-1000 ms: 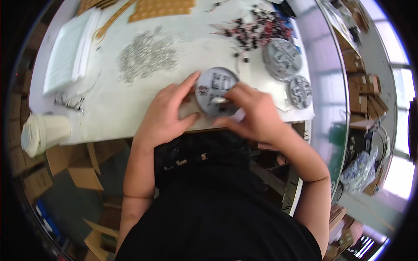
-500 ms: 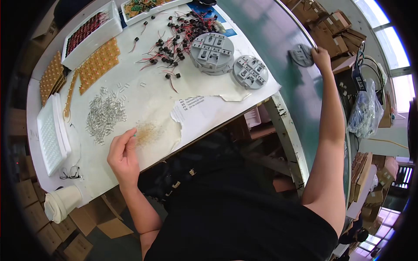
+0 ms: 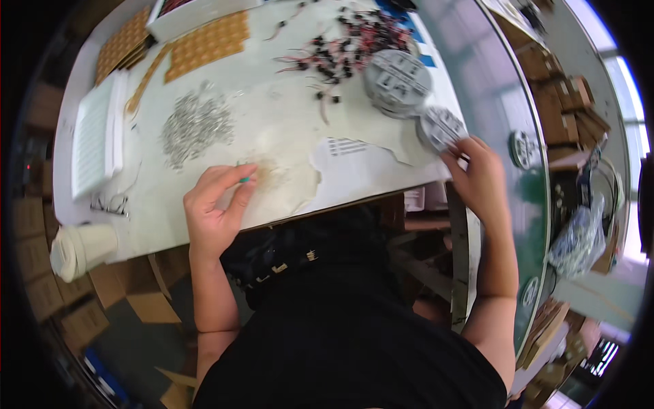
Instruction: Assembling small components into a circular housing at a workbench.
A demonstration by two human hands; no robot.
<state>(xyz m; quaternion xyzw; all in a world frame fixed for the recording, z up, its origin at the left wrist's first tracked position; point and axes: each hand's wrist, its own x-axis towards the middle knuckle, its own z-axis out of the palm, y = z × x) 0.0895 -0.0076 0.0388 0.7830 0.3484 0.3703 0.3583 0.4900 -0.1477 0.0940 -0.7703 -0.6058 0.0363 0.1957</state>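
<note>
Over the front part of the white worktable, my left hand [image 3: 216, 204] is closed in a pinch on a small teal piece [image 3: 244, 180], too small to name. At the table's right corner my right hand [image 3: 480, 174] has its thumb and fingers closed on the near rim of a round grey fixture [image 3: 439, 127] with slots in its top. Beside that fixture stands a stack of similar round fixtures [image 3: 397, 78]. A pile of small clear, tube-like pieces [image 3: 196, 126] lies beyond my left hand. Farther back are several black parts with red and black wires [image 3: 347, 44].
Another round fixture [image 3: 524, 149] is on the green belt [image 3: 501, 102] to the right, with one more [image 3: 528, 291] nearer me. Tan perforated boards [image 3: 208, 46], a white tray [image 3: 97, 136], glasses [image 3: 111, 204] and a pale cup [image 3: 85, 249] line the table's left side.
My right hand has let go of a round fixture on the belt and come back to the one at the table corner. My left hand keeps its pinch. The view has shifted and blurred.
</note>
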